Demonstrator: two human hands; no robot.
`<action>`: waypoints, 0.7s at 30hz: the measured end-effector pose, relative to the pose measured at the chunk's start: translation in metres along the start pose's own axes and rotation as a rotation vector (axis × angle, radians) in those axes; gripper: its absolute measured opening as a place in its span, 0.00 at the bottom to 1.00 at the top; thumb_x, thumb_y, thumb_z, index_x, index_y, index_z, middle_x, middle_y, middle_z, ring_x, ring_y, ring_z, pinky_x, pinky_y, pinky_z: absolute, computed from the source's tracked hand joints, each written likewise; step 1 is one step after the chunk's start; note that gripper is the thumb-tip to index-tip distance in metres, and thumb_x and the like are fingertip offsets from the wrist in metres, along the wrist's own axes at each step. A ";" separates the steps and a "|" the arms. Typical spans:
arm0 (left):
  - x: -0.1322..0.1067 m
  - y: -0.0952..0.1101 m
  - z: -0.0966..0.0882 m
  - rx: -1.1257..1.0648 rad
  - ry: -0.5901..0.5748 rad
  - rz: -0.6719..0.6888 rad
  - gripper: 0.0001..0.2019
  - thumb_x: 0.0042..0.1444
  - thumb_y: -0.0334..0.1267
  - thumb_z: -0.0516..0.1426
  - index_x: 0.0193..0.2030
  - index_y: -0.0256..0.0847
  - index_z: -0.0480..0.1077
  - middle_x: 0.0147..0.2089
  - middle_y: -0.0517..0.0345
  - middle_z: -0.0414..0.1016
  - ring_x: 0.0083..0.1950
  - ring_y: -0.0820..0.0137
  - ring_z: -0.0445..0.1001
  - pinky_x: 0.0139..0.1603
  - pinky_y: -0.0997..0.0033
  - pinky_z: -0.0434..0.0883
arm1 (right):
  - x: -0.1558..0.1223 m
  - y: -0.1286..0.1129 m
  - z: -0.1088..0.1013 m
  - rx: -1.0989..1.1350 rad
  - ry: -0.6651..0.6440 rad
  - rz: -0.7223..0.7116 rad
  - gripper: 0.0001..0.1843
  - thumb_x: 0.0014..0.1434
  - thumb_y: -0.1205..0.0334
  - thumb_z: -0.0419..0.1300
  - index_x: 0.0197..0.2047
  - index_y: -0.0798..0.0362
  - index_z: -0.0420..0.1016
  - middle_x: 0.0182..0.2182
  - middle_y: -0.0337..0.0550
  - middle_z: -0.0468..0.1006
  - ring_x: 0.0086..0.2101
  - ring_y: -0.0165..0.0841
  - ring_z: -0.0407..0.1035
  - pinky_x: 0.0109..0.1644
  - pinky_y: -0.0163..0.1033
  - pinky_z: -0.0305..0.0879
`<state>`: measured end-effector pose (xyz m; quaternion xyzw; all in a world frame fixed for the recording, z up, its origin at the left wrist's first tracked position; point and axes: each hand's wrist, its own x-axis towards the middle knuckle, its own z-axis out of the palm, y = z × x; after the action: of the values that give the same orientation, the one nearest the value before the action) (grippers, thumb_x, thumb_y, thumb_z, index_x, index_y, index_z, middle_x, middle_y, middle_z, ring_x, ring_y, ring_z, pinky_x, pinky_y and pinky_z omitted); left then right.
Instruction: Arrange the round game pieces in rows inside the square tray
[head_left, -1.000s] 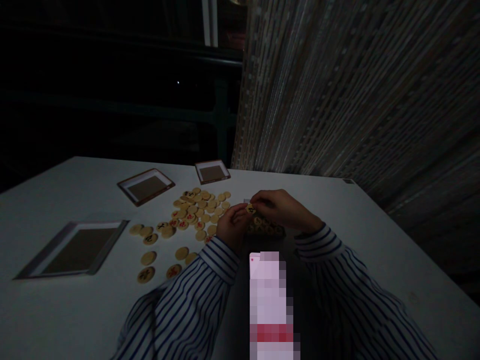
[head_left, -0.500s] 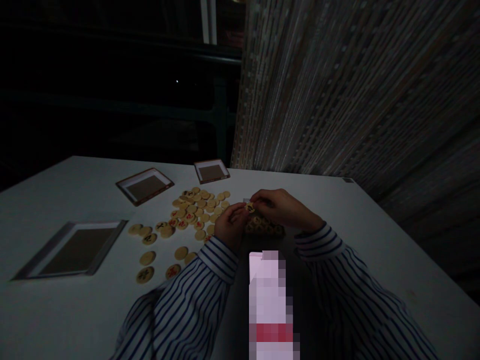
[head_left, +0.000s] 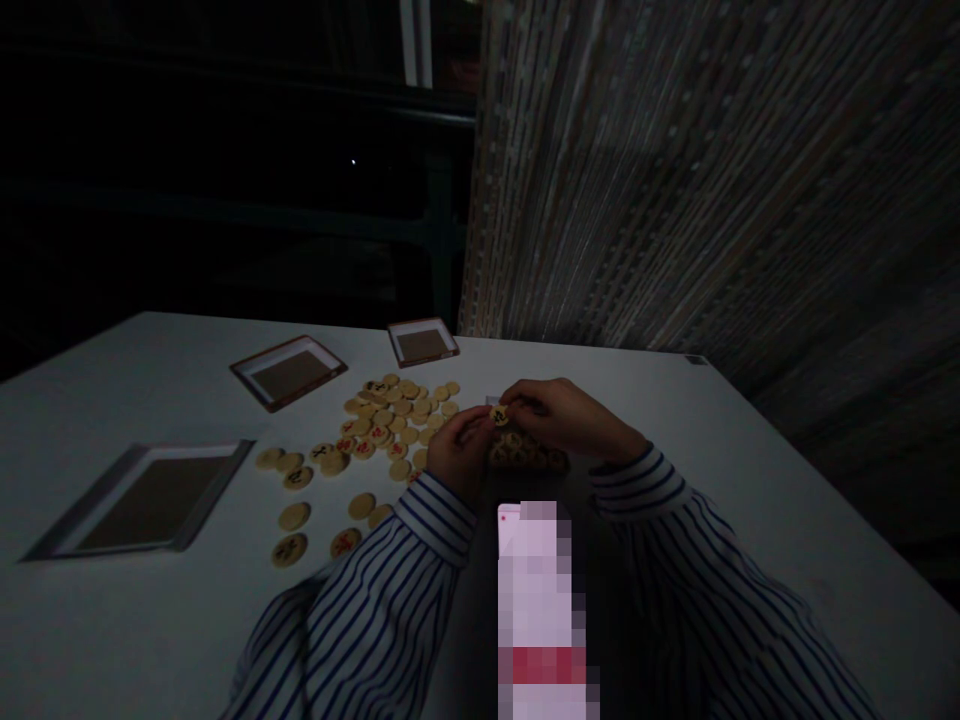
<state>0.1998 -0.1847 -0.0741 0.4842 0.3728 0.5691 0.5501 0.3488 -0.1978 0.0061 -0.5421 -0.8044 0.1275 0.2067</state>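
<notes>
Your left hand (head_left: 463, 452) and right hand (head_left: 568, 418) pinch a round tan wooden disc (head_left: 499, 415); slackening could drop it toward 6 o'clock.

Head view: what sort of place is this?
Probably a dim indoor games room: a white table strewn with round discs, three shallow trays, a bead curtain behind. The left hand and right hand pinch one disc.
</notes>
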 end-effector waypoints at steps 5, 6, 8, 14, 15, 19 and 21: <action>0.000 0.000 0.000 -0.009 -0.006 0.004 0.11 0.42 0.38 0.62 0.34 0.38 0.75 0.31 0.55 0.79 0.31 0.70 0.76 0.33 0.72 0.74 | 0.000 0.000 0.000 0.001 0.022 -0.005 0.12 0.55 0.64 0.53 0.41 0.52 0.74 0.31 0.40 0.78 0.32 0.31 0.70 0.35 0.34 0.59; 0.000 0.000 0.000 -0.005 -0.006 0.004 0.10 0.42 0.38 0.62 0.33 0.38 0.75 0.31 0.55 0.79 0.31 0.70 0.76 0.33 0.72 0.74 | 0.000 0.000 0.000 0.000 0.022 -0.009 0.12 0.55 0.63 0.53 0.41 0.52 0.74 0.32 0.40 0.78 0.32 0.31 0.70 0.35 0.34 0.59; 0.000 -0.001 0.000 0.005 0.002 0.001 0.10 0.42 0.38 0.62 0.33 0.39 0.75 0.31 0.56 0.78 0.31 0.69 0.76 0.33 0.71 0.74 | 0.000 0.001 0.001 -0.006 0.021 -0.015 0.12 0.56 0.63 0.53 0.41 0.52 0.74 0.32 0.40 0.78 0.32 0.31 0.70 0.35 0.34 0.60; 0.000 -0.004 0.000 0.019 0.008 0.000 0.11 0.43 0.39 0.61 0.34 0.39 0.76 0.33 0.55 0.78 0.32 0.70 0.76 0.35 0.70 0.74 | 0.001 0.001 0.001 -0.021 0.007 -0.031 0.12 0.56 0.63 0.52 0.40 0.52 0.74 0.32 0.41 0.78 0.33 0.31 0.70 0.36 0.34 0.60; 0.000 -0.004 0.000 0.026 0.008 0.005 0.10 0.43 0.39 0.61 0.34 0.39 0.76 0.33 0.55 0.78 0.32 0.70 0.76 0.35 0.70 0.74 | 0.001 0.001 0.001 -0.020 0.004 -0.035 0.11 0.56 0.63 0.53 0.40 0.52 0.74 0.33 0.41 0.78 0.33 0.31 0.70 0.36 0.34 0.60; 0.001 -0.003 -0.002 0.042 0.003 0.023 0.09 0.43 0.39 0.61 0.33 0.39 0.75 0.31 0.56 0.78 0.31 0.69 0.76 0.34 0.71 0.74 | 0.000 0.001 0.001 -0.012 0.003 -0.033 0.12 0.56 0.65 0.52 0.40 0.52 0.74 0.32 0.41 0.78 0.31 0.30 0.70 0.36 0.34 0.60; 0.001 -0.003 -0.002 0.032 -0.001 0.021 0.10 0.43 0.38 0.61 0.33 0.38 0.74 0.29 0.56 0.78 0.30 0.70 0.75 0.32 0.71 0.74 | 0.000 0.000 0.001 -0.010 0.006 -0.025 0.12 0.55 0.65 0.52 0.40 0.52 0.74 0.32 0.41 0.78 0.31 0.30 0.70 0.35 0.34 0.60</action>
<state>0.1987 -0.1829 -0.0770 0.4973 0.3764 0.5685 0.5365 0.3487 -0.1972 0.0055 -0.5334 -0.8113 0.1192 0.2077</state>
